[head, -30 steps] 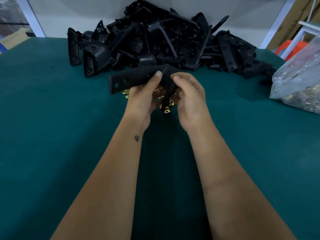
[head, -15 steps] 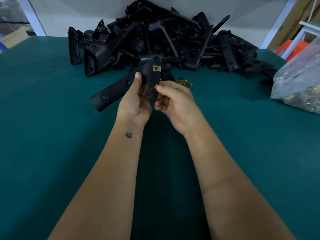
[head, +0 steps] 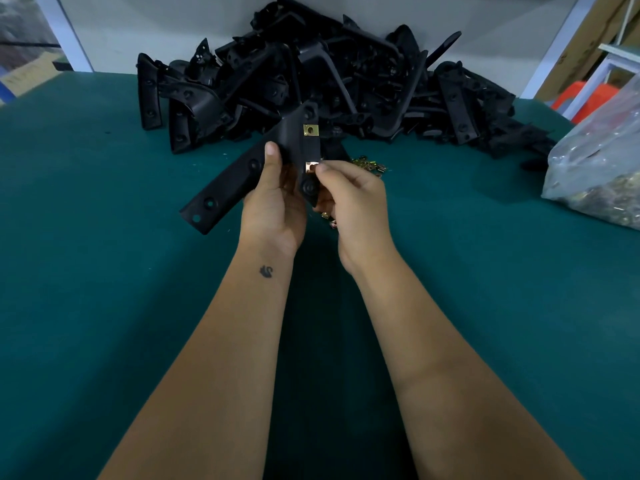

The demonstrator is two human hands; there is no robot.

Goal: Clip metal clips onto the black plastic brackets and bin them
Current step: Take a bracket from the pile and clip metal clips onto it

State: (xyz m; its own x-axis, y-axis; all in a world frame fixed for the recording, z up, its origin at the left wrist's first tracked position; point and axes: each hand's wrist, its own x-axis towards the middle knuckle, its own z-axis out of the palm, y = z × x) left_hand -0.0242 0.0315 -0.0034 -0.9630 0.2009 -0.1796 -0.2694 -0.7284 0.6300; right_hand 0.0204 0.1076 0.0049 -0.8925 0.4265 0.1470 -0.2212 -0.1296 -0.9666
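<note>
Green table (head: 104, 306). Heap of black brackets (head: 311, 74) at its far edge; clear bag (head: 602, 168) right of heap. One bracket (head: 242, 178) held up before heap, left hand (head: 273, 206) gripping it, gold clip (head: 310, 129) already seated. Right hand (head: 353, 202) pinches second clip (head: 310, 167) against bracket. Loose clips (head: 369, 164) just beyond.

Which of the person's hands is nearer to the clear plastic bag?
Right. The right hand is at the centre, on the bag's side; the left hand is beside it, farther away.

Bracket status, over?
Left hand grips bracket. Right hand pinching second clip on; first clip seated. Nothing obstructing.
</note>
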